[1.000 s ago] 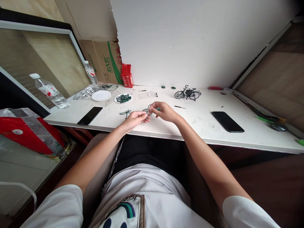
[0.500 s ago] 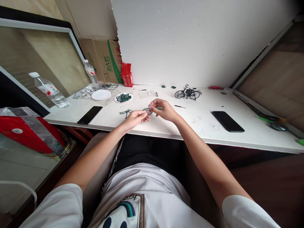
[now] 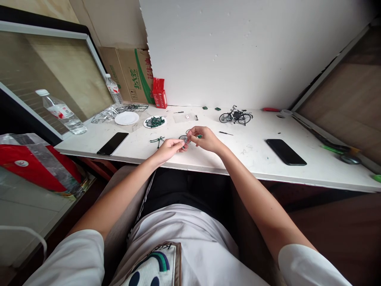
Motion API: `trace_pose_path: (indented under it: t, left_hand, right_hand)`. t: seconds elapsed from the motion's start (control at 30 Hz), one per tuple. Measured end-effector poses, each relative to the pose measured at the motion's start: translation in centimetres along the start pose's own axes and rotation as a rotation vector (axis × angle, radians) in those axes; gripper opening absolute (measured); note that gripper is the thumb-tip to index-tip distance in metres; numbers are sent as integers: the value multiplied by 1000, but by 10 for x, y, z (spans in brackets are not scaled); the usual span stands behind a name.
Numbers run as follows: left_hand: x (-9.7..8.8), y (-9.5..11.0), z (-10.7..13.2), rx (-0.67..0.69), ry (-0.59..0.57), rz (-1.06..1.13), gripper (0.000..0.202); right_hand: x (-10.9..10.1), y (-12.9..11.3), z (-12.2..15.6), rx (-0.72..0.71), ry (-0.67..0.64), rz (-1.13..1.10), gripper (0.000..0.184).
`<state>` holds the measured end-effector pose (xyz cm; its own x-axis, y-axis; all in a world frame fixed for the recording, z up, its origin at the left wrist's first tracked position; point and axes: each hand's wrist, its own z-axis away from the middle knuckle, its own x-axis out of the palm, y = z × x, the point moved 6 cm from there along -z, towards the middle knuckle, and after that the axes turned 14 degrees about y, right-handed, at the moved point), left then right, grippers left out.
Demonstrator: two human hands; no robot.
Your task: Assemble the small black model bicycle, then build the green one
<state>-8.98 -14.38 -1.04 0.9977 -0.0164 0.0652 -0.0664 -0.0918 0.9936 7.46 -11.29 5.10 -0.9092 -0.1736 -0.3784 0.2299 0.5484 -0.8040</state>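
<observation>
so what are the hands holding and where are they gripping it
A small model wheel, pinched at its rim between the fingertips of the left hand and the right hand; finer detail is too small.

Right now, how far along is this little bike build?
One model bicycle stands complete-looking at the back of the table. The left hand and right hand pinch a small wheel between them. Green parts heaped on a plate and a loose green piece near the left hand look unfitted.
</observation>
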Motion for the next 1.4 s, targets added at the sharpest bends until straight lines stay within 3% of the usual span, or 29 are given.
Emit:
trace_pose_path:
  t: [0.4, 0.73, 1.0, 1.4]
  left_hand:
    - [2, -1, 4, -55, -28, 28, 32]
    - [1, -3, 3, -45, -59, 27, 43]
    - [0, -2, 3, 39, -59, -42, 46]
    - [1, 7, 5, 188, -12, -148, 55]
  right_hand:
    - [-1, 1, 0, 33, -9, 12, 23]
    - [0, 6, 1, 54, -42, -18, 32]
    - [-1, 16, 1, 74, -103, -72, 42]
    - [-2, 10, 0, 55, -108, -124, 46]
